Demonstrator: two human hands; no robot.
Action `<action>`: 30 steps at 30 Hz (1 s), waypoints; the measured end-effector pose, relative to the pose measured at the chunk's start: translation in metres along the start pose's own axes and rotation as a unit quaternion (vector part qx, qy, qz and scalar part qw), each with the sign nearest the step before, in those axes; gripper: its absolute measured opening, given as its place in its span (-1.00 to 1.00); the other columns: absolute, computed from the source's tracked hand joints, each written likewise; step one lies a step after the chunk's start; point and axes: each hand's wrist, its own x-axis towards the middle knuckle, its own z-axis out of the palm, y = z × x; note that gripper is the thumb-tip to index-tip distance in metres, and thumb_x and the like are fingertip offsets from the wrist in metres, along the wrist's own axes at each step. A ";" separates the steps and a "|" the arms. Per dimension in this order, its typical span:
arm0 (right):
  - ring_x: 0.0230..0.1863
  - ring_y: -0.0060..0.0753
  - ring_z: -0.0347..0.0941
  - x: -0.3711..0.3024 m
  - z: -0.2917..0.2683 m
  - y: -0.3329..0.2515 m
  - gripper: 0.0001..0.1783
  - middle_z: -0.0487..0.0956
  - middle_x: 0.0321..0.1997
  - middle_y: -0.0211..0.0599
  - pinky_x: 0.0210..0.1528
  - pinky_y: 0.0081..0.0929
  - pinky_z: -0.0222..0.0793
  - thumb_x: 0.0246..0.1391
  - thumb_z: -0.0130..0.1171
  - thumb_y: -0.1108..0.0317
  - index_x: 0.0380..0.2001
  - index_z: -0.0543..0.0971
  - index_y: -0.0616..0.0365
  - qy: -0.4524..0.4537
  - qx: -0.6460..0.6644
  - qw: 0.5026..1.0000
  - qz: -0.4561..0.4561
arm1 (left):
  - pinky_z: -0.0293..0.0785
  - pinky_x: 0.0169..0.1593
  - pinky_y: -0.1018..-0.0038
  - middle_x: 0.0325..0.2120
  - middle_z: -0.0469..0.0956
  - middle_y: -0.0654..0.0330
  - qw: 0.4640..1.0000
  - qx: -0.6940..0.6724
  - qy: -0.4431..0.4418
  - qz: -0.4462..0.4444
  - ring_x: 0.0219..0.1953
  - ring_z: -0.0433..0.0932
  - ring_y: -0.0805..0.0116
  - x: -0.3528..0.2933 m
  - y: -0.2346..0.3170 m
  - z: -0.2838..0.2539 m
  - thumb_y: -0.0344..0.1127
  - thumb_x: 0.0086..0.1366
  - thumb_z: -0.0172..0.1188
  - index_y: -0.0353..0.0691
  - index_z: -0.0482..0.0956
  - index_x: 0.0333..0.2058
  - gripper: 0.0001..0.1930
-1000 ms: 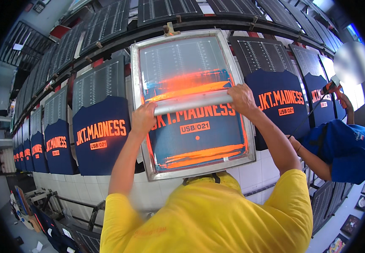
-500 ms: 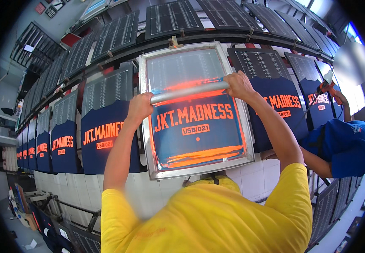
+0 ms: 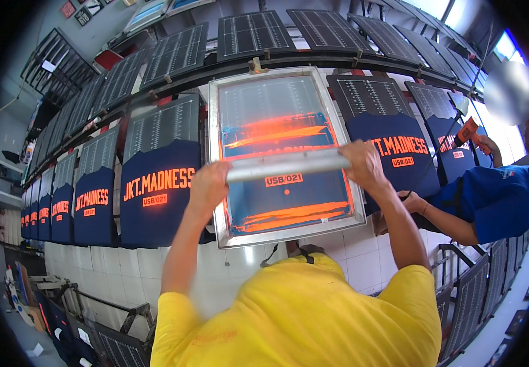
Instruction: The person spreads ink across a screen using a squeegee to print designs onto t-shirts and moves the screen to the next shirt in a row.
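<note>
A silver-handled squeegee [image 3: 286, 164] lies crosswise on a screen-printing frame [image 3: 289, 240], gripped at both ends. My left hand [image 3: 210, 185] is closed round its left end and my right hand [image 3: 365, 164] round its right end. Bright orange ink [image 3: 289, 129] is smeared across the mesh above the squeegee, and more orange ink [image 3: 292, 215] streaks the lower part. Through the mesh shows dark blue with orange lettering, partly covered by the squeegee. The frame's metal border rests over a printing board.
Navy shirts with orange print, such as this shirt [image 3: 158, 196], lie on boards in a row to both sides. Bare black boards [image 3: 255, 32] line the far rail. At right, a co-worker in a blue shirt [image 3: 491, 202] holds an orange heat gun [image 3: 465, 133].
Both my hands have drawn the squeegee toward me, from above the large lettering to over it. Fresh orange streaks show on the mesh behind it. The co-worker's heat gun has shifted.
</note>
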 end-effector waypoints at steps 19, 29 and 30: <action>0.10 -0.07 0.36 -0.146 0.013 -0.092 -0.33 0.47 0.05 -0.17 0.01 -0.18 0.29 -0.39 0.50 0.23 -0.11 0.51 0.20 -0.157 0.016 0.984 0.084 | 0.46 0.10 0.30 0.01 0.42 0.04 0.996 -0.055 -0.066 -0.026 0.16 0.40 0.01 -0.168 0.059 0.049 -0.65 0.00 0.09 -0.34 0.43 -0.09 -0.59; 0.14 -0.06 0.35 -0.154 0.001 -0.107 -0.37 0.45 0.13 -0.09 0.11 -0.17 0.26 -0.14 0.40 0.14 -0.02 0.51 0.27 -0.152 0.024 0.984 0.089 | 0.17 0.32 0.17 0.16 0.28 -0.05 0.987 -0.108 -0.120 -0.024 0.31 0.19 -0.06 -0.175 0.063 0.032 -0.42 0.12 0.18 -0.38 0.32 0.12 -0.45; 0.13 -0.03 0.36 -0.156 0.003 -0.103 -0.42 0.46 0.11 -0.07 0.11 -0.15 0.27 -0.10 0.37 0.18 -0.02 0.51 0.27 -0.113 0.032 0.988 0.104 | 0.16 0.33 0.16 0.16 0.29 -0.07 0.984 -0.129 -0.117 -0.022 0.31 0.19 -0.07 -0.173 0.061 0.027 -0.37 0.14 0.19 -0.39 0.31 0.13 -0.44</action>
